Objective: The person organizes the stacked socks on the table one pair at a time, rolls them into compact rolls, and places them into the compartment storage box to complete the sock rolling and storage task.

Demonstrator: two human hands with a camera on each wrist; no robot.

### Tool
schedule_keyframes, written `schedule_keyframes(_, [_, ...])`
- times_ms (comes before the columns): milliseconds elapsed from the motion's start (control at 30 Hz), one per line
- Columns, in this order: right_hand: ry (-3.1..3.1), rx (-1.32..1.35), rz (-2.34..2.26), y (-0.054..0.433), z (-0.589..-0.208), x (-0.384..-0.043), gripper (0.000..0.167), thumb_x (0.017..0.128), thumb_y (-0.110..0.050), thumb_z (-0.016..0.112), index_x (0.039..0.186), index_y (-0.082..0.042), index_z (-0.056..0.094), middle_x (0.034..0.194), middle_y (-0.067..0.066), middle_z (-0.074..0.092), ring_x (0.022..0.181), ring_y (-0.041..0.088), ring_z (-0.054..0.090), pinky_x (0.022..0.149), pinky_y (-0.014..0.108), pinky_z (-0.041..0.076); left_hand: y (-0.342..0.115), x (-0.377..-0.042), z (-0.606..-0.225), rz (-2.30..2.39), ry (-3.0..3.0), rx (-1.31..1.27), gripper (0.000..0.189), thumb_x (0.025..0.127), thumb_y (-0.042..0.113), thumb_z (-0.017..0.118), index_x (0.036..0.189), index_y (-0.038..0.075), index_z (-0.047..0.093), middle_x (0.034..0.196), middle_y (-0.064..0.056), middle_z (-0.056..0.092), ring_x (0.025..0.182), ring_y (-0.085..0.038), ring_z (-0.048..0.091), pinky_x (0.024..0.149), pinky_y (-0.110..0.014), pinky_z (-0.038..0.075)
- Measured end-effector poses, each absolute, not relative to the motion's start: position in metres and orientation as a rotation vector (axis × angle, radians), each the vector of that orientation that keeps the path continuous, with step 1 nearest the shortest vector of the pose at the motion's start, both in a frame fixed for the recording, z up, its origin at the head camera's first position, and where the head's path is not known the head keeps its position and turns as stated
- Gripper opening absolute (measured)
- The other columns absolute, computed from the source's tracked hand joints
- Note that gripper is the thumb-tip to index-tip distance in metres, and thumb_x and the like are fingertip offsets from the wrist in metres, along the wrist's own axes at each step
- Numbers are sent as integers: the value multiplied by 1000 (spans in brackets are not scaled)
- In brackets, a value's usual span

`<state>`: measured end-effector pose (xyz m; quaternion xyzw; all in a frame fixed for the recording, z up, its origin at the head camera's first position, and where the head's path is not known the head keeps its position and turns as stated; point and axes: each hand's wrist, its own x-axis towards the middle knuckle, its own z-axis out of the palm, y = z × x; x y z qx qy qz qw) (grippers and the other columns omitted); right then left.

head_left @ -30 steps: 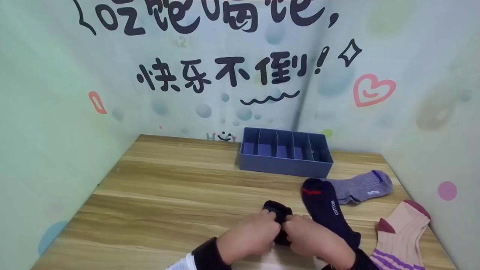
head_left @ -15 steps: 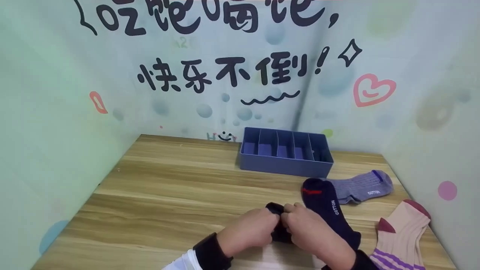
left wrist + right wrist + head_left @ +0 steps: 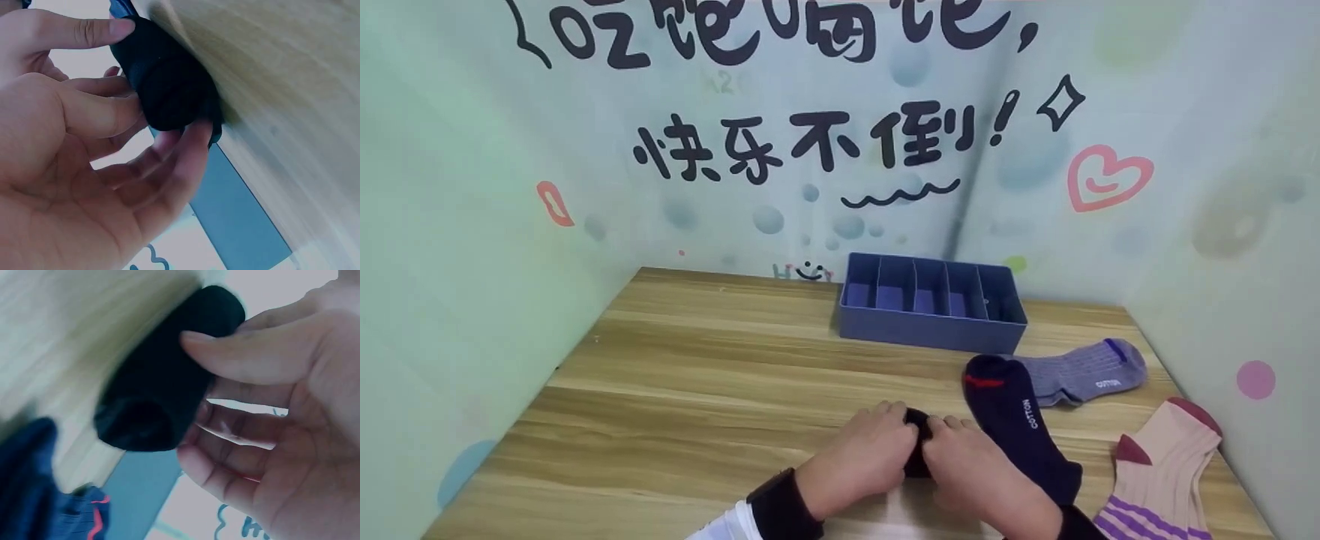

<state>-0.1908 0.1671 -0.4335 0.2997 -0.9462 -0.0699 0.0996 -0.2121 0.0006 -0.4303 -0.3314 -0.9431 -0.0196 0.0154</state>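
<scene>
A rolled black sock [image 3: 916,454] is between my two hands, near the front middle of the table. My left hand [image 3: 861,457] grips its left end; in the left wrist view thumb and fingers curl about the dark roll [image 3: 169,84]. From the other side my right hand [image 3: 976,463] holds it, the thumb lying on top of the black sock [image 3: 163,371] and the fingers behind it. Right of my hands lies a flat navy sock [image 3: 1020,427] with a red stripe and COTTON lettering, partly covered by my right hand and wrist.
At the back stands a blue box [image 3: 926,330] with several compartments. Grey-purple socks [image 3: 1080,375] lie partly under the navy one. Beige socks [image 3: 1162,457] with maroon toe and heel lie near the right edge of the wooden table [image 3: 697,375]. A printed curtain hangs behind.
My fingers have shifted along the black sock, and it looks more compact. Both hands stay at the same place on the table. The other socks and the box have not moved.
</scene>
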Motion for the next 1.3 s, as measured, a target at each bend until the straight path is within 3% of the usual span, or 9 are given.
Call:
schedule_keyframes(100, [-2884,870,-101,170,-432,-193,25,63,-8,83,84,1,72,89,16,67,80,35,65,81,51,56,-2,-211,-427,-42,-2954,-1095,31,90,37,82,110,13,79,121,-6,73,112,-22,68,92,-45,60])
schedule_keyframes(200, [-2920,928,-65,174,-429,-194,17,65,-6,81,78,-4,70,81,13,66,74,32,62,75,49,54,-5,-211,-426,-66,-2940,-1163,31,87,41,86,103,15,80,108,-3,75,100,-19,71,85,-41,61])
schedule_keyframes(333, [-2960,1061,75,181,-425,-197,15,76,-6,79,72,-12,65,71,5,62,62,22,56,61,40,49,-6,-214,-428,-159,-2947,-1168,22,82,28,88,93,14,76,89,-2,75,77,-17,68,69,-32,57])
schedule_keyframes(500, [-3002,1082,353,187,-422,-203,16,85,-3,76,83,-11,61,70,2,62,61,15,55,57,35,48,-3,-216,-428,-244,-3002,-1097,20,82,20,83,96,13,70,87,-3,73,72,-16,63,66,-32,53])
schedule_keyframes(567, [-2992,1059,382,187,-422,-204,17,84,-1,76,88,-9,62,72,5,64,64,18,59,58,36,49,-2,-215,-427,-172,-2997,-1110,22,82,21,82,99,13,71,90,-3,73,76,-16,64,67,-32,55])
schedule_keyframes(667, [-2977,995,398,186,-422,-205,18,83,2,77,89,-9,63,76,5,64,68,21,61,59,37,50,-1,-212,-424,-50,-2989,-1148,31,83,25,83,110,12,74,115,-8,73,100,-20,69,80,-36,60])
schedule_keyframes(833, [-2972,876,487,185,-424,-206,19,81,4,77,87,-11,67,89,3,55,69,17,52,61,35,47,-2,-209,-420,49,-3018,-1166,40,94,41,77,124,15,75,147,-12,60,133,-26,58,101,-48,58])
schedule_keyframes(1033, [-3019,708,594,184,-424,-210,20,80,4,79,84,-10,65,84,5,54,74,20,52,67,40,49,1,-208,-426,-36,-3064,-1056,38,94,41,79,120,14,78,156,-17,55,135,-33,61,107,-49,56])
schedule_keyframes(1300, [-2847,740,302,177,-428,-206,18,87,-4,79,77,-9,64,81,3,55,69,24,57,56,40,49,3,-214,-431,-81,-3067,-990,18,94,29,75,101,13,81,141,-11,67,115,-28,69,90,-44,62])
